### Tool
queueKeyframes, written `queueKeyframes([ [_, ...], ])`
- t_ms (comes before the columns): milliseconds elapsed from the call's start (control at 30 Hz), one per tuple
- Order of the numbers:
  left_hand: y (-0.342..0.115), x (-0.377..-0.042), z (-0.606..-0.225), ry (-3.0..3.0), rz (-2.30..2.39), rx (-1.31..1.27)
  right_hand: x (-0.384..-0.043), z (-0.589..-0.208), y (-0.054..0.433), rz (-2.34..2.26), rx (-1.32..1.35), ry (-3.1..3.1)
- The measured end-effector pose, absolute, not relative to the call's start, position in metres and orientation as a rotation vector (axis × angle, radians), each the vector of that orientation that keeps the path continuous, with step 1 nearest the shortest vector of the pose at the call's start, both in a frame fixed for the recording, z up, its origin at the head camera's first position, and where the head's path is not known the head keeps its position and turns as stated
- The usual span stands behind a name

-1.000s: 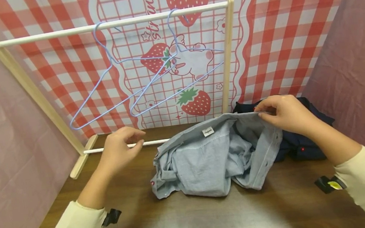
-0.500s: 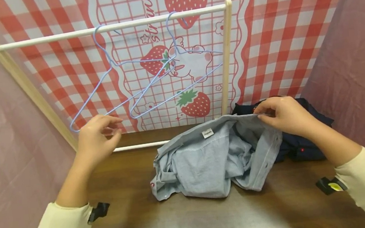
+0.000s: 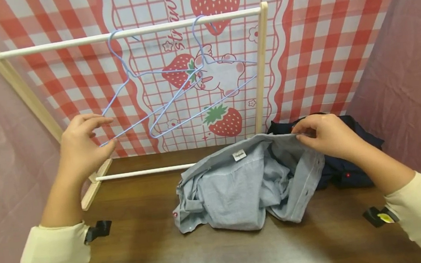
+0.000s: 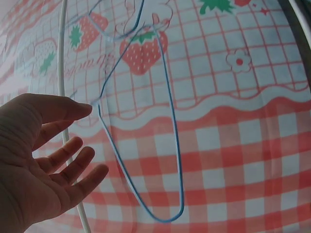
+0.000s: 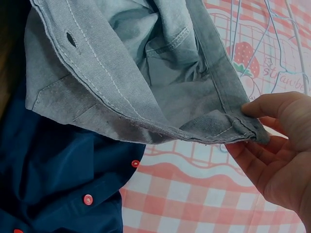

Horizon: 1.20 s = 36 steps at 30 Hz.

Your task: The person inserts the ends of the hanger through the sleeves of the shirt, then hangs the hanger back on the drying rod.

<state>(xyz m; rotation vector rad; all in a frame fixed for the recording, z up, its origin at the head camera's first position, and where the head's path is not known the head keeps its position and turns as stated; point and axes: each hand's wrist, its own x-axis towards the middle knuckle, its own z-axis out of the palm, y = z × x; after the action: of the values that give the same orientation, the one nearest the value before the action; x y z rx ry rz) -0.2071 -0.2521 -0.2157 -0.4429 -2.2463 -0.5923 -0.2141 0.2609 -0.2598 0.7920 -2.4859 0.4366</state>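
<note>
The grey shirt [image 3: 235, 192] is looking like matt, slightly rough woven cloth; the navy garment [image 5: 58, 167] is showing smoother cloth. The blue hangers [image 4: 177, 145] are looking like smooth coated wire, the rack [image 3: 262, 67] is showing pale matt wood, and from here the wood-grained surface [image 3: 222, 257] is catching a glossy sheen.

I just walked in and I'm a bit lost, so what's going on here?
A person is handling a gray-blue shirt at a table. Their right hand pinches its upper edge. Their left hand is by the left blue hanger, fingers spread and not gripping it; whether they touch is unclear. Both hangers hang on the rack's rail with no clothes on them. A dark navy garment with red buttons lies behind the shirt, at the right.
</note>
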Motion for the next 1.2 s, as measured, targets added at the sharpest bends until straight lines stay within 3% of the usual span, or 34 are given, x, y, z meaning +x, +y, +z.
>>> queueKeyframes([
  [667,-0.277,-0.266,-0.163,-2.768,-0.39,-0.48,-0.214,-0.259,0.256,0.421,0.767,-2.517],
  [1200,-0.255,-0.276,-0.146,-2.842,-0.322,-0.387,-0.212,-0.26,0.258,0.434,0.759,-2.564],
])
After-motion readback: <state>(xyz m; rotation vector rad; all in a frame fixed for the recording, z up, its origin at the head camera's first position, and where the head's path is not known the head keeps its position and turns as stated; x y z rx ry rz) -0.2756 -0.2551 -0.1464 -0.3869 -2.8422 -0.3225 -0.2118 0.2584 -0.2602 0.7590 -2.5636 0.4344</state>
